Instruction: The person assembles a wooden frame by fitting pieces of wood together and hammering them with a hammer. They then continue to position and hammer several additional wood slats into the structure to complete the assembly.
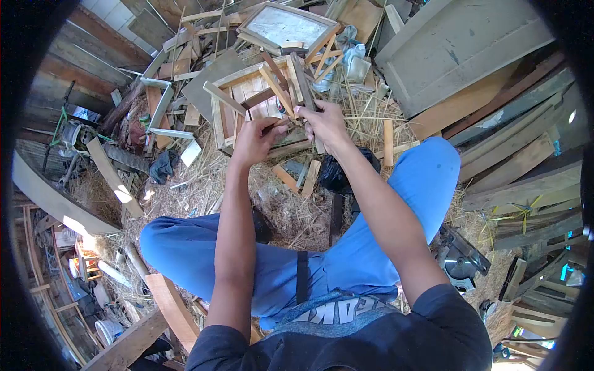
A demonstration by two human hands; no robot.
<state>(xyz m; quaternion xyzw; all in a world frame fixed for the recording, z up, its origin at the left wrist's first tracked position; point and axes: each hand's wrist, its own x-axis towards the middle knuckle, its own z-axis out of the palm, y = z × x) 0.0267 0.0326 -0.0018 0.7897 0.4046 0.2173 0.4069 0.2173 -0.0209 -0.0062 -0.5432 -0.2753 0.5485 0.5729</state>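
In front of my bent knees lies a shallow wooden crate-like frame with wooden strips leaning across it. My right hand is closed at a dark wooden strip, its thumb by the lower end of a lighter wooden strip. My left hand is closed too, with thumb and fingers pinched together just left of the right hand. Whatever small thing lies between those fingers cannot be made out. A pale wooden strip slants over the frame's left side, above the left wrist.
A circular saw sits on the ground beside my right thigh. A black plastic bag lies below my right forearm. Large boards and stacked planks line the right. Wood scraps and straw cover the ground; a glazed frame lies behind.
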